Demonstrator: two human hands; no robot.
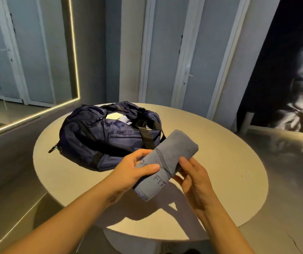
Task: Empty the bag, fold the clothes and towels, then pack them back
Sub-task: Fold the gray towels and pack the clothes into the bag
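A rolled grey-blue towel [172, 153] with dark lettering is held slantwise above the round pale surface [229, 171], just in front of a navy duffel bag [92, 136]. The left grip [134, 169] is curled round the towel's lower half, thumb laid across the top and fingers wrapped behind. The right grip [192, 178] lies against the towel's right side with fingers nearly straight, one fingertip touching the cloth; whether its thumb clamps the towel cannot be told. The bag rests on the far left part of the surface, its top unzipped, with pale cloth [114, 116] showing inside.
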